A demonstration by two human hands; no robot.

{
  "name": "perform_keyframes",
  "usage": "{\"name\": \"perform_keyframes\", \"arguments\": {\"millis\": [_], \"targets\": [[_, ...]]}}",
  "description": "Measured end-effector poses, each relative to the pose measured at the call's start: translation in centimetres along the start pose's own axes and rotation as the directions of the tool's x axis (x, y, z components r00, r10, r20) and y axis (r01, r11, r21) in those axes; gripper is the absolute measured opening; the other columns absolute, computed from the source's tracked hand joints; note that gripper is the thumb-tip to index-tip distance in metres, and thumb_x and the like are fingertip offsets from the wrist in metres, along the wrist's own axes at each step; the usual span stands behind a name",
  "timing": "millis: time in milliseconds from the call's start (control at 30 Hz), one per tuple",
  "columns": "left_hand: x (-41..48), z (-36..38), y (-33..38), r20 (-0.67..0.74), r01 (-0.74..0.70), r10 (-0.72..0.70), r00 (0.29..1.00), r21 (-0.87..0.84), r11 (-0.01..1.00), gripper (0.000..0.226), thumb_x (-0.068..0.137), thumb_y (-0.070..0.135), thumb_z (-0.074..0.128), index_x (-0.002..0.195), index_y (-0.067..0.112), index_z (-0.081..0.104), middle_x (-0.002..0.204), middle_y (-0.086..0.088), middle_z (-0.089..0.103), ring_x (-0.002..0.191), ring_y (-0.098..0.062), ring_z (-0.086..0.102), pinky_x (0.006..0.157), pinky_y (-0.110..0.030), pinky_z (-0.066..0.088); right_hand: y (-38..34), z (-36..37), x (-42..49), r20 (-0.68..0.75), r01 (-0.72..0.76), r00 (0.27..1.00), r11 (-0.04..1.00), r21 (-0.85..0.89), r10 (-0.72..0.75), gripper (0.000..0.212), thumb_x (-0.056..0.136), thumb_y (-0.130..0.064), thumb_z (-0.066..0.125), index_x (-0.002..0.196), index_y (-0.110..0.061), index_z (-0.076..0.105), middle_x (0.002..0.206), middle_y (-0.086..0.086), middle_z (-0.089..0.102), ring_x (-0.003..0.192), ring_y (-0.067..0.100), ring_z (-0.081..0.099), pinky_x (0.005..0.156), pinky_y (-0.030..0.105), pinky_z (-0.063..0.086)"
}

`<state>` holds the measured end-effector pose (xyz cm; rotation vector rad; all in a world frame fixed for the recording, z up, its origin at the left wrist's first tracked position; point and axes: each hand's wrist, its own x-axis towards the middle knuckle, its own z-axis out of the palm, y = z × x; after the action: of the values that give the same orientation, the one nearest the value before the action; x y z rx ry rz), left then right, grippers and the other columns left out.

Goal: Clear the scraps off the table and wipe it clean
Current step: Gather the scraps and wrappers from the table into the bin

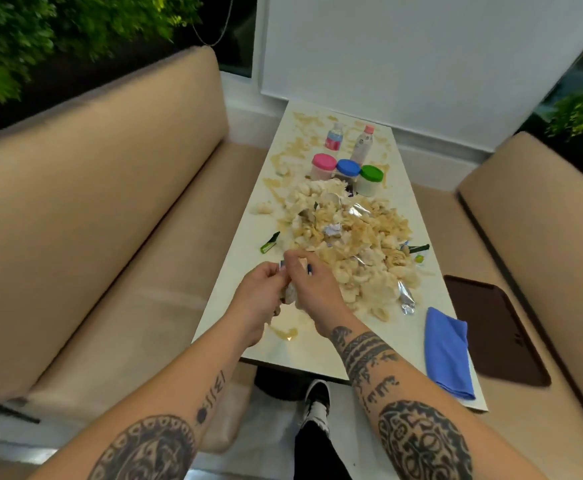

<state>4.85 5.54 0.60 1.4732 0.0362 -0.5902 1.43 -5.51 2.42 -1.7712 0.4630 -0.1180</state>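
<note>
Standing at the table's [317,351] near end, a person holds crumpled scraps [290,292] between both hands, left hand [259,292] and right hand [312,284] curled around them. Just beyond the right hand lies the scrap pile [352,244]; a blue cloth [447,351] lies well to its right.

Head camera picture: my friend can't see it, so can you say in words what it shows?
Two hands, the left hand and right hand, hold crumpled scraps together at the near edge of a big pile of scraps on a white table. A folded blue cloth lies on its right; three lidded jars and two bottles stand behind.
</note>
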Motion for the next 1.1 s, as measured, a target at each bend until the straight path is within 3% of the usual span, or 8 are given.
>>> {"name": "perform_keyframes", "arguments": {"millis": [100,300,467,600,700,800,1000,1100], "targets": [[-0.6,-4.5,-0.6,-0.058,0.033,-0.044,0.997,-0.178,0.984,0.018,0.100,0.022,0.058,0.084,0.017,0.055,0.075,-0.004,0.062,0.057,-0.018,0.045,0.050,-0.029,0.027,0.0,4.2,0.5,0.033,-0.010,0.999,0.998,-0.055,0.012,0.040,0.100,-0.050,0.054,0.089,-0.013,0.067,0.077,-0.004,0.066,0.065,0.013,0.058,0.057,0.029,0.044],[-3.3,-15.2,-3.8,-0.353,-0.041,-0.122,0.928,-0.420,0.906,0.009,0.094,0.011,0.065,0.101,0.012,0.059,0.100,-0.009,0.075,0.067,-0.018,0.062,0.046,-0.023,0.037,0.2,13.0,0.6,0.211,-0.222,0.956,0.973,0.067,0.204,0.037,0.098,-0.053,0.055,0.096,-0.016,0.061,0.097,0.014,0.074,0.070,0.021,0.063,0.048,0.025,0.041],[-7.5,-22.1,-9.1,-0.546,-0.156,-0.176,0.819,-0.507,0.847,0.023,0.093,0.000,0.062,0.108,0.015,0.054,0.094,-0.012,0.070,0.072,-0.023,0.069,0.048,-0.022,0.044,1.9,21.3,-1.6,0.426,-0.461,0.812,0.886,0.049,0.399,0.033,0.099,-0.049,0.055,0.102,-0.016,0.061,0.085,0.007,0.064,0.058,0.018,0.059,0.047,0.024,0.042],[-11.4,-26.2,-16.8,-0.657,-0.192,-0.313,0.686,-0.579,0.792,0.028,0.096,0.002,0.061,0.116,0.022,0.058,0.094,-0.009,0.071,0.078,-0.026,0.069,0.055,-0.025,0.054,6.1,27.8,-4.8,0.561,-0.626,0.612,0.775,-0.088,0.558,0.028,0.099,-0.047,0.057,0.098,-0.018,0.058,0.080,0.005,0.064,0.054,0.015,0.059,0.046,0.022,0.048],[-14.1,-28.8,-24.2,-0.672,-0.178,-0.424,0.607,-0.635,0.752,0.020,0.097,0.004,0.062,0.114,0.013,0.062,0.094,-0.013,0.065,0.072,-0.024,0.061,0.053,-0.027,0.051,11.8,32.3,-7.2,0.589,-0.669,0.514,0.721,-0.179,0.624,0.027,0.099,-0.041,0.060,0.105,-0.015,0.057,0.079,0.007,0.064,0.057,0.017,0.059,0.048,0.025,0.049],[-15.7,-31.1,-30.9,-0.691,-0.193,-0.568,0.447,-0.695,0.693,0.015,0.098,0.001,0.060,0.108,0.010,0.063,0.086,-0.012,0.065,0.061,-0.020,0.059,0.047,-0.026,0.051,18.7,35.8,-9.4,0.576,-0.686,0.430,0.666,-0.292,0.695,0.032,0.099,-0.029,0.062,0.120,-0.007,0.057,0.088,0.013,0.065,0.056,0.020,0.062,0.050,0.028,0.050],[-13.7,-33.9,-41.3,-0.646,-0.278,-0.703,0.297,-0.763,0.584,0.025,0.095,0.001,0.060,0.094,0.026,0.056,0.089,-0.004,0.060,0.073,-0.018,0.059,0.054,-0.030,0.054,29.9,41.4,-11.4,0.473,-0.620,0.447,0.644,-0.448,0.759,0.046,0.093,-0.031,0.066,0.132,-0.010,0.054,0.103,0.015,0.067,0.069,0.025,0.064,0.051,0.029,0.051],[-11.9,-35.1,-44.5,-0.640,-0.348,-0.724,0.256,-0.760,0.549,0.021,0.098,0.002,0.057,0.094,0.023,0.056,0.089,-0.003,0.061,0.078,-0.017,0.061,0.069,-0.037,0.055,33.3,44.0,-11.3,0.459,-0.589,0.483,0.665,-0.460,0.746,0.042,0.092,-0.032,0.068,0.127,-0.012,0.057,0.111,0.012,0.070,0.089,0.028,0.069,0.070,0.038,0.060]]}}
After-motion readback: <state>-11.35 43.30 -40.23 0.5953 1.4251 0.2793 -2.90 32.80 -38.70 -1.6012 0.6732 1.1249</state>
